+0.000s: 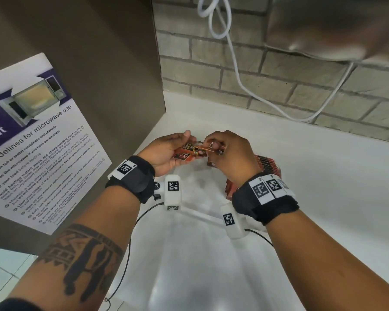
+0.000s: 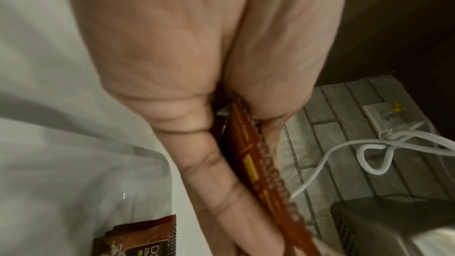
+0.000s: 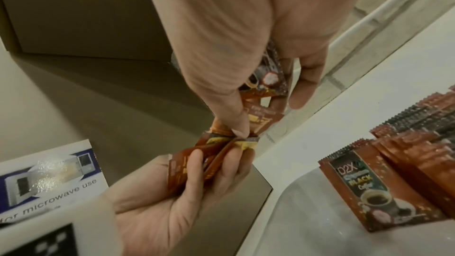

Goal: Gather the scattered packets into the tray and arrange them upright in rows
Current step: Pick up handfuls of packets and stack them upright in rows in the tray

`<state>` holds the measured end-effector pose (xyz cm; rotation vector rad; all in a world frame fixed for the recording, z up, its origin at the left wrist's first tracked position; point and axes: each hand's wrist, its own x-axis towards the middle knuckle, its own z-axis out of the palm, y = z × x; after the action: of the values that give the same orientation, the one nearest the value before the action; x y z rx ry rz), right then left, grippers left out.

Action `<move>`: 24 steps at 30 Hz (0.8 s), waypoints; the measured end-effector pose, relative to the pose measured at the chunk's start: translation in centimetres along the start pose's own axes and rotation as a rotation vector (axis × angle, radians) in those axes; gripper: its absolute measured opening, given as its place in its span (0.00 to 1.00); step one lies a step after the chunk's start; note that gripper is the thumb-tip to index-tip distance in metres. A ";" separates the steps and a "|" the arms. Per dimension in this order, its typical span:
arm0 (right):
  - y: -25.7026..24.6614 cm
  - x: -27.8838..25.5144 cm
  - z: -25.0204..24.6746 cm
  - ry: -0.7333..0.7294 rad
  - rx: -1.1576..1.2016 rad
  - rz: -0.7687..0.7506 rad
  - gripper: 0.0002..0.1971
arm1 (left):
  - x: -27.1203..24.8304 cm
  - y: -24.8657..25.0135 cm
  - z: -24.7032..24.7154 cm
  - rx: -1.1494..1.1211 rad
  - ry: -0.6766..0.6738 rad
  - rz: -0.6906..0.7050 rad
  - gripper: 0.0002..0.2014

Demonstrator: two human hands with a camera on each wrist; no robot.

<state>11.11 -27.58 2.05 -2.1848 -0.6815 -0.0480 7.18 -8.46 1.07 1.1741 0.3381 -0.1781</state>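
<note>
White bench (image 1: pixel 312 176) carries a clear tray (image 3: pixel 307 211) with coffee packets (image 3: pixel 406 153) already upright in rows. Above the bench, beside the tray, left hand (image 1: pixel 166 151) curls round a small bundle of loose packets (image 1: pixel 185 152); right hand (image 1: pixel 229 153) pinches one from that bundle. Step judged: squaring gathered packets before loading. Next move calls for carrying them over and standing them against the front row.

White counter (image 1: pixel 323 176) before me, bearing a clear tray (image 1: pixel 195 213) of upright packets (image 3: pixel 406 155); white cable (image 1: pixel 301 117) at its back edge.
</note>
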 end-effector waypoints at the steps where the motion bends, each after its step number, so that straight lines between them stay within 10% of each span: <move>1: 0.1 -0.1 0.0 -0.007 -0.001 0.006 0.13 | 0.0 0.0 0.0 0.018 -0.005 0.003 0.15; 8: -0.4 -0.2 -1.4 -0.172 0.249 0.209 0.27 | -0.2 0.3 0.1 0.163 -0.073 0.098 0.14; 12: 0.0 0.3 -2.1 -0.016 0.447 0.375 0.26 | -0.5 0.5 0.3 0.145 -0.106 0.160 0.17; 24: 0.8 0.2 -1.1 -0.172 0.721 0.593 0.17 | -0.1 -0.1 0.3 0.168 -0.098 0.227 0.16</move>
<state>11.88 -28.67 2.29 -1.6075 -0.0772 0.6064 7.11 -8.80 1.15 1.3546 0.1033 -0.0652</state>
